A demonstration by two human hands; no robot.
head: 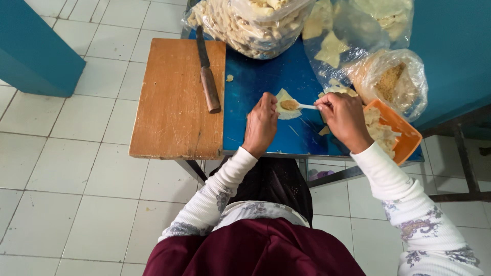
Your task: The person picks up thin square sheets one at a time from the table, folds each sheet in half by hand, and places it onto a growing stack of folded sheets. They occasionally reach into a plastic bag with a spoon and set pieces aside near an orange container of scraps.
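Looking down from above, the blue table [266, 76] fills the upper middle of the frame, standing on a white tiled floor [66, 168]. A wooden cutting board [174, 102] covers its left end, and a knife [207, 76] lies along the board's right edge, brown handle toward the person, blade pointing to the top of the frame.

At top centre sits a large clear bag of pale pieces [250, 23]. To its right lies a second clear bag with flat wrappers [353, 25], and below that a smaller bag of brownish crumbs [394, 82]. An orange tray [404, 135] holding more pale pieces sits tilted at the table's right edge.

Both arms, in white patterned sleeves, reach up from the bottom of the frame and bend inward toward the middle of the table. The left hand [261, 125] rests knuckles-up, fingers curled down, pinning the near left edge of a pale dough wrapper [285, 110] that lies flat on the blue surface just right of centre. The right hand [345, 120] is closed in a loose fist, thumb and fingers pinched on the handle of a small white spoon [306, 106]. The spoon's long axis runs almost level across the frame, handle at the right, bowl pointing left and resting over a dab of brown filling [289, 105] in the wrapper's middle.
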